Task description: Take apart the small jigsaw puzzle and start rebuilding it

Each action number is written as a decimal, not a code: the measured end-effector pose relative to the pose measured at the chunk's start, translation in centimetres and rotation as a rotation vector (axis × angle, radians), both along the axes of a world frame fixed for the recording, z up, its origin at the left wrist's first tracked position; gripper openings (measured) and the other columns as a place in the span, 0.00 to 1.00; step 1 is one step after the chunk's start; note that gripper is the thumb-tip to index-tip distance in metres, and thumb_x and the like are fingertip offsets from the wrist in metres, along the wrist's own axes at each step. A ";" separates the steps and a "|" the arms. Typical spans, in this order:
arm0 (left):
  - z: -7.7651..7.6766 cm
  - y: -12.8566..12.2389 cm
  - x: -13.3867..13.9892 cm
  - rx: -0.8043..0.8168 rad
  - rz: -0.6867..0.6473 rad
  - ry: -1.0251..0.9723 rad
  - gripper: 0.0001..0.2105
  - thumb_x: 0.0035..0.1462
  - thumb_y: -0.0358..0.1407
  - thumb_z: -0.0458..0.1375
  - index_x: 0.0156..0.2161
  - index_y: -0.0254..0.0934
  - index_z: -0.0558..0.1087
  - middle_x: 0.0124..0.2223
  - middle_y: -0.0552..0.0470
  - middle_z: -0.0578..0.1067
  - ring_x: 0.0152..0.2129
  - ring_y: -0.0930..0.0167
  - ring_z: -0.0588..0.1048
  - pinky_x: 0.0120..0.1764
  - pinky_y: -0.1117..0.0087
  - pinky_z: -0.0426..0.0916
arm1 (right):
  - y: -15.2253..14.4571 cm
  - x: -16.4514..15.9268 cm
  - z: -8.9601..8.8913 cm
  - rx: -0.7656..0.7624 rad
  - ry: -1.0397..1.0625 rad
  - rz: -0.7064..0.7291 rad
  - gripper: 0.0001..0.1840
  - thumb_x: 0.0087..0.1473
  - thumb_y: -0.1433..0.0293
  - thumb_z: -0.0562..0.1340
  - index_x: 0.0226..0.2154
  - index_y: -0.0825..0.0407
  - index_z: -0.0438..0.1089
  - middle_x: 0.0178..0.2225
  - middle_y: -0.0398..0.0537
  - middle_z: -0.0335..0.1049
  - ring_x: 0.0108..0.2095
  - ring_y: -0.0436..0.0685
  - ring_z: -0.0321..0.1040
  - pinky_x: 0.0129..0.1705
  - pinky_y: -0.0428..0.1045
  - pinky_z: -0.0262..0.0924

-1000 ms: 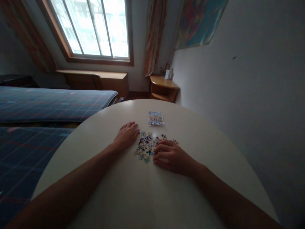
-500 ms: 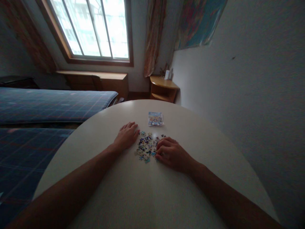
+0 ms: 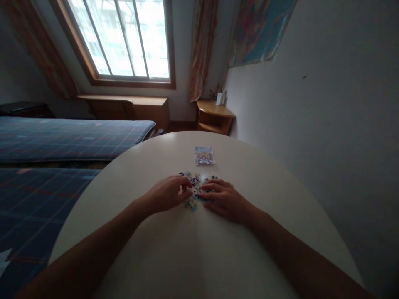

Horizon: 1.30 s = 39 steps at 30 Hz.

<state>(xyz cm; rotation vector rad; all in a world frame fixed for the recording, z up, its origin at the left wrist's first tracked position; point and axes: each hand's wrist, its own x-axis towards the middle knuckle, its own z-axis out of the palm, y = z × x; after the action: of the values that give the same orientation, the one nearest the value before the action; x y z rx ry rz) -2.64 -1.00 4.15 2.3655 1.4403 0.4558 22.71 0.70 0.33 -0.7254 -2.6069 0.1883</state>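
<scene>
L hand (image 3: 170, 193): thumb & fingers curved toward each other at the left side of the jigsaw pcs (image 3: 190, 204), a gap showing btwn thumb and index; can't tell if a pc is pinched at the tips, too small. R hand (image 3: 226, 201): palm down, fingers loosely spread over the right part of the pile, some pcs hidden under them; can't tell if any is held. Pcs lie in a loose heap btwn the hands, mid-table.

For handling them well, I'd say: L tips low, take one pc by its edges, no raking; R fingers light, just enough to keep neighbours from sliding, since thin pcs prob. skate on a smooth top. Check under R fingers for strays.

Further out: printed packet (image 3: 204, 155) flat on the far side of the pile, just beyond it; white round table (image 3: 193, 257) under all; plaid mattress (image 3: 75, 141) off left.

Vs. ½ s ago: L hand was laid flat, farther off, beside the pile's far left; now nearer, in over the left pcs, fingers bent. R fingers look straighter, reaching a bit more left. Packet's about the same.
</scene>
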 end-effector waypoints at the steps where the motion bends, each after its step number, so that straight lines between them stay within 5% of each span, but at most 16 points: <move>1: 0.3 -0.6 -0.1 -0.006 -0.011 0.031 0.11 0.59 0.42 0.57 0.43 0.40 0.75 0.38 0.51 0.78 0.32 0.68 0.75 0.35 0.70 0.65 | 0.0 0.0 -0.1 -0.001 0.006 -0.019 0.18 0.60 0.64 0.63 0.53 0.42 0.72 0.53 0.49 0.72 0.59 0.62 0.61 0.59 0.62 0.58; 8: 0.6 -1.1 -0.7 -0.085 -0.030 0.156 0.11 0.56 0.41 0.61 0.43 0.42 0.74 0.40 0.52 0.78 0.35 0.66 0.75 0.36 0.69 0.65 | 0.2 0.1 -0.2 0.016 0.050 -0.052 0.17 0.58 0.65 0.64 0.50 0.44 0.73 0.52 0.50 0.72 0.58 0.62 0.62 0.59 0.61 0.59; 17: 0.5 -0.8 -0.8 -0.087 -0.022 0.145 0.07 0.57 0.40 0.59 0.38 0.40 0.73 0.37 0.52 0.77 0.31 0.68 0.74 0.33 0.71 0.62 | -1.8 -1.1 1.0 -0.033 -0.116 0.163 0.27 0.61 0.59 0.60 0.61 0.45 0.63 0.62 0.48 0.63 0.65 0.63 0.52 0.64 0.63 0.51; 27: 1.1 -0.8 -0.5 -0.120 0.036 0.167 0.04 0.56 0.38 0.60 0.35 0.41 0.74 0.33 0.54 0.78 0.29 0.69 0.74 0.30 0.72 0.60 | -0.7 -0.8 0.4 0.090 0.016 0.152 0.08 0.63 0.68 0.60 0.41 0.47 0.76 0.44 0.44 0.78 0.56 0.57 0.65 0.58 0.55 0.60; 39: 2.2 -2.8 1.0 -0.076 -0.066 0.287 0.04 0.53 0.31 0.60 0.32 0.43 0.76 0.37 0.55 0.79 0.34 0.68 0.76 0.32 0.71 0.62 | -0.7 -0.8 0.7 0.172 0.069 0.019 0.09 0.63 0.68 0.60 0.39 0.47 0.76 0.39 0.50 0.79 0.45 0.57 0.73 0.48 0.54 0.66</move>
<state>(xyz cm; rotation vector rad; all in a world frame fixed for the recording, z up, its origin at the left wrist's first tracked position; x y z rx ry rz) -1.64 -3.81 6.34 2.4850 1.4607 0.0437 21.87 -0.05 1.05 -0.6225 -2.5274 -0.0060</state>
